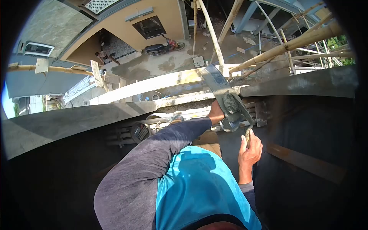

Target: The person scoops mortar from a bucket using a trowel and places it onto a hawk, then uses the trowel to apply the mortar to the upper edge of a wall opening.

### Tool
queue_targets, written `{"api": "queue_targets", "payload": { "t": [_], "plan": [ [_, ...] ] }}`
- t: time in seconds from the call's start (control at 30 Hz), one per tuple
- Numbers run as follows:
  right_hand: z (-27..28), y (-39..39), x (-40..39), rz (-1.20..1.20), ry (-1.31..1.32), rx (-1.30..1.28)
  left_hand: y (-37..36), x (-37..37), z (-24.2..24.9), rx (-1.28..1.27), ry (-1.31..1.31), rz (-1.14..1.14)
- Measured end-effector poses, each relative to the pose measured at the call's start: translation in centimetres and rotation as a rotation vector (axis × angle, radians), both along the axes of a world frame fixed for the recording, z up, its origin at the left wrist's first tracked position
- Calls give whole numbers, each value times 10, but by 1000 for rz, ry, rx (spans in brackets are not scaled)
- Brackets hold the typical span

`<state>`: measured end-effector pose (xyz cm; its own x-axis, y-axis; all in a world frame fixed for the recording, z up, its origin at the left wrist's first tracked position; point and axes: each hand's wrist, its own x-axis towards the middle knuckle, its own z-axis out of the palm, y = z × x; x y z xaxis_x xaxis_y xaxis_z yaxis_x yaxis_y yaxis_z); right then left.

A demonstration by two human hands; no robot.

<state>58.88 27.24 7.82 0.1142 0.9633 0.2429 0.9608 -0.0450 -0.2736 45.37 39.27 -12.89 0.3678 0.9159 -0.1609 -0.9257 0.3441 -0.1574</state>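
Note:
My left hand [216,112] is closed at the edge of a long grey mortar-smeared float [217,82], its fingers partly hidden behind it. A lump of wet mortar [231,102] sits on the float's near half. In my right hand [250,150] is the handle of a trowel [231,125], gripped between thumb and fingers. The trowel's mortar-coated blade lies close against the float's near end. Both tools are over the gap between two grey wall tops, in front of my blue shirt.
Grey wall tops [88,119] run left and right, with a long pale plank [153,85] beyond. Bamboo poles [291,44] cross the upper right. Below me is a round bucket [141,132] on slats. Far down are a motorbike [165,46] and a person [103,56].

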Motion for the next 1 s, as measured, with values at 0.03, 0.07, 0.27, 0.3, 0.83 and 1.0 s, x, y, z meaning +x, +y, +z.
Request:
{"api": "queue_targets", "payload": {
  "t": [0.03,0.07,0.27,0.3,0.83,1.0],
  "plan": [
    [6,4,-1,39,25,1,7,-4,6,-38,-75,-19],
    [13,8,-1,95,51,34,4,-5,11,86,367,87],
    [41,36,-4,213,337,22,6,-52,62,269,120,223],
    [41,42,-4,214,458,-49,5,-61,62,254,217,260],
    [68,74,-28,377,576,-511,-57,-187,42,-33,1031,546],
    [63,68,-33,319,620,-444,-82,-235,59,-33,1580,480]
  ]
}}
